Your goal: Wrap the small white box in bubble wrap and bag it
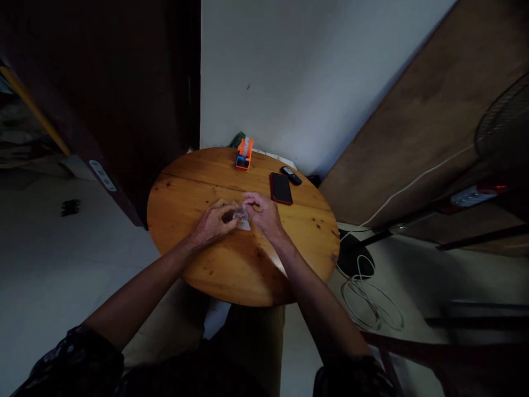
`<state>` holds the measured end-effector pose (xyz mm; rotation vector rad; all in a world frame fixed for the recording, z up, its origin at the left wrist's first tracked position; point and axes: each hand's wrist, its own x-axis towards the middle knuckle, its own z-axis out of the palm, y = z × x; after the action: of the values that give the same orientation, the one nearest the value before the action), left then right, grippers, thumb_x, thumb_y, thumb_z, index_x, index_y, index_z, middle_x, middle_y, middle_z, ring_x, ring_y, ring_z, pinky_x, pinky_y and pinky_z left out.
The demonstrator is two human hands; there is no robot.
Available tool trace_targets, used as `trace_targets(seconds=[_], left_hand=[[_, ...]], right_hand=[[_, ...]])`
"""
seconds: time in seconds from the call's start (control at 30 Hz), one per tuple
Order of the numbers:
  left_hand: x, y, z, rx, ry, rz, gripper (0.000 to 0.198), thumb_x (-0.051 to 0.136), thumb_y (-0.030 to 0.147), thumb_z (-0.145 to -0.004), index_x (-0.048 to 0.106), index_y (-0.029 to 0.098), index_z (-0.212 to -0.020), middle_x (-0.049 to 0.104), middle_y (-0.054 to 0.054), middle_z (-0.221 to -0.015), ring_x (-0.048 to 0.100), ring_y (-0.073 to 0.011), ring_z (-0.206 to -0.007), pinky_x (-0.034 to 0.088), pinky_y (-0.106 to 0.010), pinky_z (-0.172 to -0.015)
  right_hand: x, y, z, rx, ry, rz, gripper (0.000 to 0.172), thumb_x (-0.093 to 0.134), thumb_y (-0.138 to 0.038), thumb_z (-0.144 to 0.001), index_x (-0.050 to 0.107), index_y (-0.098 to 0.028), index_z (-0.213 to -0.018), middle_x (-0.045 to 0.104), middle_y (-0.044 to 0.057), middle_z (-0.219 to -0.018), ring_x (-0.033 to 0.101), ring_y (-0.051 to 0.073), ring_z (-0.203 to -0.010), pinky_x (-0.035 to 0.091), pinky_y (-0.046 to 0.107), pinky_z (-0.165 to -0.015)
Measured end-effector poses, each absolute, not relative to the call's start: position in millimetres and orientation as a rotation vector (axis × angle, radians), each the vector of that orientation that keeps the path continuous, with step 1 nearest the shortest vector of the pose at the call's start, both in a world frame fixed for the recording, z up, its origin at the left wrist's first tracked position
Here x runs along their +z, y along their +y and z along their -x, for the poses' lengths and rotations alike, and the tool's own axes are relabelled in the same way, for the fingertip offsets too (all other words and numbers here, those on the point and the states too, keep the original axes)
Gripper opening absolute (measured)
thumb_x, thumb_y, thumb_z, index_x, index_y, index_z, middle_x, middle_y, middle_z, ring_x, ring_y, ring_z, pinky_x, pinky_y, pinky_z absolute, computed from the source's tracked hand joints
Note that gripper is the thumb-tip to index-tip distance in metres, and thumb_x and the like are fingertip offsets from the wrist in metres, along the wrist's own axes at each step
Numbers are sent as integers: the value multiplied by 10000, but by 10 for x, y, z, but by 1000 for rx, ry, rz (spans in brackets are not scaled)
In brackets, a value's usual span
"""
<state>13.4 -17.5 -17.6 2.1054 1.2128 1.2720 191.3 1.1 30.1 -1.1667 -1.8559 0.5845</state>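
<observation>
Sleeve: a dark, patterned sleeve (pixel 78 358) covers the left upper arm at the near left.
Worktop: round wooden worktop (pixel 243 281), its near rim between the forearms.
Left hand (pixel 212 223): thumb and fingers curled narrow, pinching the small clear packet (pixel 243 223) at its left side.
Right hand (pixel 266 216): thumb and forefinger drawn narrow, holding the packet at its far right edge.
Packet's place: between the two hands, just above or on the wood, both hands equally close to it.
Long axis: seems to run from far left to near right, though the packet is too small and dim to be sure.
Red-edged phone (pixel 281 188): flat, just beyond the right hand.
Black handset (pixel 291 175): beside the phone, farther right.
Orange tape dispenser (pixel 243 160): near the far rim, apart from both hands.
Wall (pixel 297 66): pale, behind everything.
</observation>
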Motion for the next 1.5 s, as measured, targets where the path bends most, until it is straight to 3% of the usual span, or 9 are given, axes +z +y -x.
trace_targets(seconds=[0.23, 0.47, 0.73, 1.5], left_hand=[[-268, -118, -138, 1308, 1184, -2052, 189, 689, 264, -816, 707, 224, -1000, 624, -9, -896, 569, -155, -796, 491, -283, -757], [-255, -109, -124, 1314, 1148, -2056, 373, 686, 235, -809, 652, 222, -1180, 622, -33, -992, 579, -177, -909, 497, -305, -839], [-241, -73, -70, 1253, 1115, -2134, 188, 688, 267, -824, 735, 228, -1002, 585, -66, -1101, 554, -222, -1111, 457, -392, -1024], [-241, -88, -48, 1325, 1017, -2150, 83, 682, 201, -830, 731, 204, -897, 562, -73, -1101, 577, -207, -1093, 498, -384, -1005]], right_hand=[[186, -104, -1907, 496, -1936, 1166, 326, 563, -229, -834, 694, -243, -1133, 750, 8, -868, 682, 193, -823, 510, 341, -847], [175, -157, -1935, 343, -2070, 1126, 364, 588, -150, -824, 689, -243, -1160, 760, 29, -930, 682, 228, -932, 475, 385, -911], [169, -210, -1941, 276, -2164, 1129, 365, 590, -146, -848, 698, -280, -1170, 762, 37, -999, 658, 245, -1016, 451, 410, -941], [146, -267, -1906, 150, -2198, 1112, 290, 548, -136, -885, 693, -245, -1112, 741, 58, -985, 635, 241, -996, 453, 386, -916]])
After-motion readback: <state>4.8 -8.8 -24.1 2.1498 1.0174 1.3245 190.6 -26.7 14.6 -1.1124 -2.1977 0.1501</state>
